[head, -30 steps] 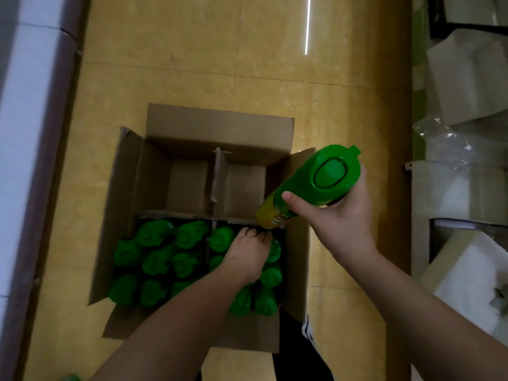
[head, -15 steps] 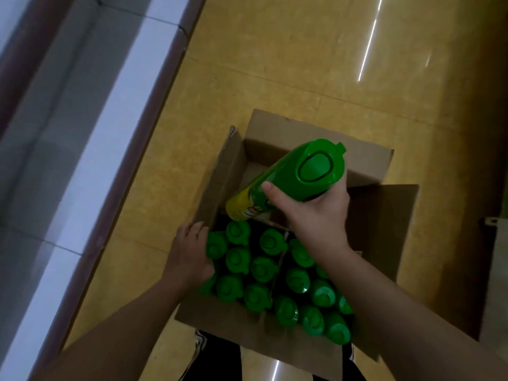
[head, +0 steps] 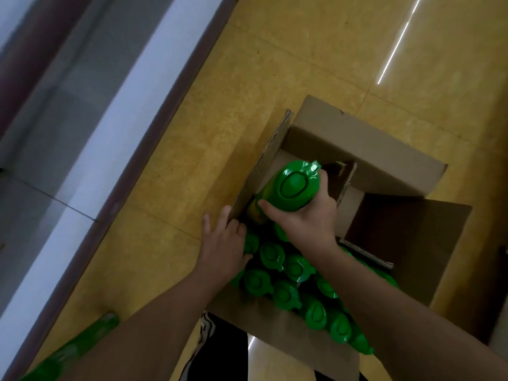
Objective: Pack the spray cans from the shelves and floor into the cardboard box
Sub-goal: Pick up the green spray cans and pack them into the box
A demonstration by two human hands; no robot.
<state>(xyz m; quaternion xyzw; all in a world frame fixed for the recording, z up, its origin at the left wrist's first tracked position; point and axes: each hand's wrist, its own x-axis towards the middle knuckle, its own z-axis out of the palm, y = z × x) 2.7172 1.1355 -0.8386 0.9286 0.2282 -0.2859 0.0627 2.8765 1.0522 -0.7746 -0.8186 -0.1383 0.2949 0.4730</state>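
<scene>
An open cardboard box (head: 362,144) stands on the yellow floor, its near part packed with several upright green-capped spray cans (head: 277,270). My right hand (head: 305,221) grips a green-capped spray can (head: 294,188) by its top, tilted, with its yellow lower end down inside the box's far left compartment. My left hand (head: 222,248) rests on the box's left wall, fingers curled over its edge beside the packed caps. A cardboard divider (head: 347,182) splits the far half of the box.
A white and grey shelf or wall base (head: 82,149) runs diagonally along the left. Another green spray can (head: 74,350) lies on the floor at the bottom left. The box's right flap (head: 412,243) is folded open. My dark clothing (head: 220,353) shows below the box.
My right hand has lowered the can from above the box into the far left compartment. My left hand has shifted from the packed caps to the box's left wall. The camera has swung left.
</scene>
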